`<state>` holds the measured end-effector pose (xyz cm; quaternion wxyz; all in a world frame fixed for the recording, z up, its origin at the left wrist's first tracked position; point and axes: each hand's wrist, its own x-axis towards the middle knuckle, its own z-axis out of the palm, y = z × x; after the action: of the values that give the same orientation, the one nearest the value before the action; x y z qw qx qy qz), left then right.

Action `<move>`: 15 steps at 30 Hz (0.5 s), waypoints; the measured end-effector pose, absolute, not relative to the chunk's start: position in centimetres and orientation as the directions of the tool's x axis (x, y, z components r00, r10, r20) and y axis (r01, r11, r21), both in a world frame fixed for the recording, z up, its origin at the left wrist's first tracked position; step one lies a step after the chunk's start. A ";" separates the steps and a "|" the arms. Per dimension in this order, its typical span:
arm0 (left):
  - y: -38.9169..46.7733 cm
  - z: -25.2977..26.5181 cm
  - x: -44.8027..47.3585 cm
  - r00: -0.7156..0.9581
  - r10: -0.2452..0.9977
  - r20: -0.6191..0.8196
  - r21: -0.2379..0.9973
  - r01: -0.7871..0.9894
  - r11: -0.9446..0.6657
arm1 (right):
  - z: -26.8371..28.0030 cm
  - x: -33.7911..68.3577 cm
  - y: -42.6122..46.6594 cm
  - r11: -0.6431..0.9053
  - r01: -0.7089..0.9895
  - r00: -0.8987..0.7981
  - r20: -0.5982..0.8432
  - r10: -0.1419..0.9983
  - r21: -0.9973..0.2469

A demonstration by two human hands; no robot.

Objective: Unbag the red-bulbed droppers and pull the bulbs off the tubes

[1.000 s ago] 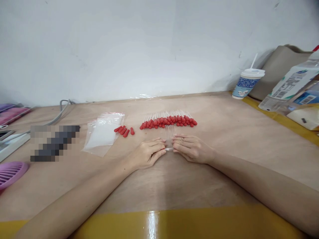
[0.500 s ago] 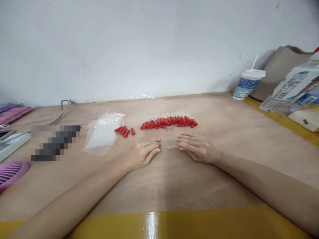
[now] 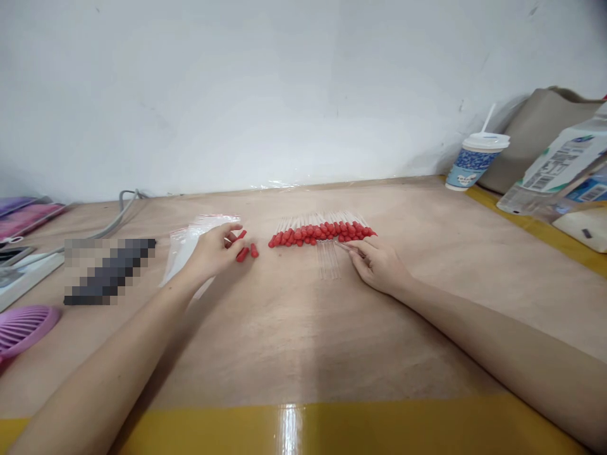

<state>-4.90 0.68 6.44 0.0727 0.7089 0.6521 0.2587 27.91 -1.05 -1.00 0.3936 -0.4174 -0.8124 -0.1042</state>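
Across mid-frame, thin clear tube (image 3: 343, 245) pinched by right hand (image 3: 379, 262), red teardrop bulb (image 3: 241, 234) by left hand (image 3: 215, 249); tube best held lightly.

Two hands (image 3: 382, 265), dozens of red bulbs (image 3: 310, 232), several clear tubes (image 3: 325, 260), one lidded cup (image 3: 475, 161)

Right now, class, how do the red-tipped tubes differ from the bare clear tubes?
The red-tipped tubes carry red bulbs at their near ends; the bare clear tubes carry none. The red-tipped tubes spread in a wide row; the bare clear tubes form a narrow group nearer the camera. Both are slender and lie on the table.
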 end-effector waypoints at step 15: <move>1.6 4.8 -5.6 0.002 0.931 0.364 0.366 0.919 -0.145 | -0.5 27.1 -1.2 0.663 0.743 -0.465 0.640 0.611 -0.093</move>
<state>-5.56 1.60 4.84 0.0115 0.7078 0.6536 0.2678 27.07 -1.16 -0.54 0.3300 -0.3982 -0.8500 -0.0997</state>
